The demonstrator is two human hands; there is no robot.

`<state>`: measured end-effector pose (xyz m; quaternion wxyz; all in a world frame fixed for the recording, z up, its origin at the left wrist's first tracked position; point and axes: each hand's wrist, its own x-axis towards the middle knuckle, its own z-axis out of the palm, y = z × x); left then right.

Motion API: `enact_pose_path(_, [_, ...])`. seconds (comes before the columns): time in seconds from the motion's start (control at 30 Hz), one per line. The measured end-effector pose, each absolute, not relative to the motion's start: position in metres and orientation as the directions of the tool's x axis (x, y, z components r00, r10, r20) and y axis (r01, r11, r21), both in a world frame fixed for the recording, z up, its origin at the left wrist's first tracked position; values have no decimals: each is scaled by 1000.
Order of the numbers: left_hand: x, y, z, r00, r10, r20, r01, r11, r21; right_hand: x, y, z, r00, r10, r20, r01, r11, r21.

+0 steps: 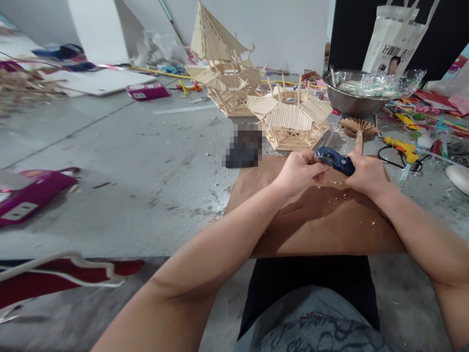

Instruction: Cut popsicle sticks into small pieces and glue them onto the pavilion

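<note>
My right hand [368, 171] is wrapped round a blue hand tool, probably a cutter [335, 160], with a metal screw on its side; the index finger points away from me. At the tool's left end, my left hand [302, 167] has its fingertips pinched together. Whatever lies between those fingertips is too small or hidden to make out. Both hands are above a brown board [311, 230] scattered with pale crumbs. Just beyond stands a low wooden-stick model [289, 117] with sloping roof panels. A brown pleated paper fan [357, 127] lies past my right hand.
A taller stick pagoda [229, 73] stands behind. On the right are a steel bowl [357, 100] with plastic wrapping, a yellow glue gun [403, 148] with its cord, and a white mouse [459, 178]. Purple power strips [40, 193] lie left. A dark blurred object [244, 149] sits beyond the board.
</note>
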<state>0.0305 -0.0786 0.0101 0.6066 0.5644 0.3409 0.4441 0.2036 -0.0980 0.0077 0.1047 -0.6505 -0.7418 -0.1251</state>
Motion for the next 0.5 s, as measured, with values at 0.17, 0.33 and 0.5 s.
enact_pose_path(0.17, [32, -77, 10, 350, 935, 55, -144, -4, 990, 203, -96, 5, -124, 946, 300, 992, 108, 71])
enact_pose_path(0.33, [33, -77, 9, 327, 944, 39, -142, 9, 990, 205, -92, 1, -144, 930, 337, 989, 130, 64])
enact_pose_path(0.5, [33, -78, 9, 336, 941, 31, -128, 13, 992, 207, -91, 1, -180, 916, 359, 983, 174, 51])
